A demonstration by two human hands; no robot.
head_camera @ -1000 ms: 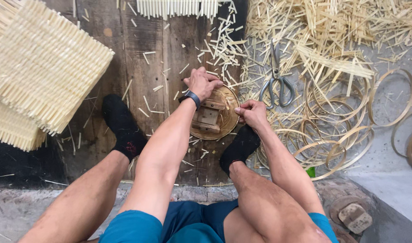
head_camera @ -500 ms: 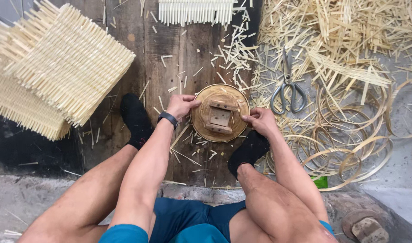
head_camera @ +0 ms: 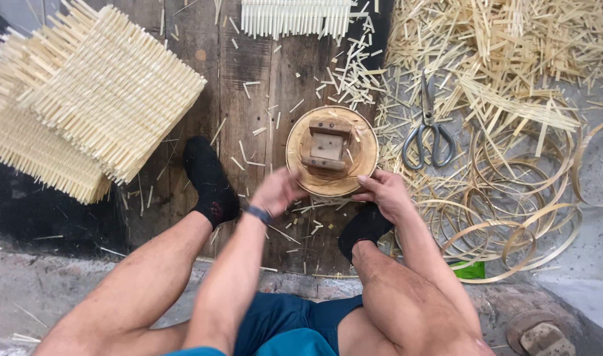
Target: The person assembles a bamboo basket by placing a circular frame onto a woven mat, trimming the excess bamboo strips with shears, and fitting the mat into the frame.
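Observation:
A round wooden mould with a square block fixed on its top lies on dark floor planks between my feet. My right hand rests on its lower right rim, fingers curled over the edge. My left hand is at its lower left rim, blurred, with a dark band on the wrist. Whether the left fingers grip the rim is unclear. Both feet wear black socks.
Stacked woven bamboo mats lie at the left. Another mat sits at the top. Scissors lie right of the mould among loose bamboo strips and several bent hoops. A second wooden mould sits bottom right.
My left hand slid from the mould's top left down to its lower left rim. My right hand stayed on the right rim. The view shifted, so the mould now looks nearer centre.

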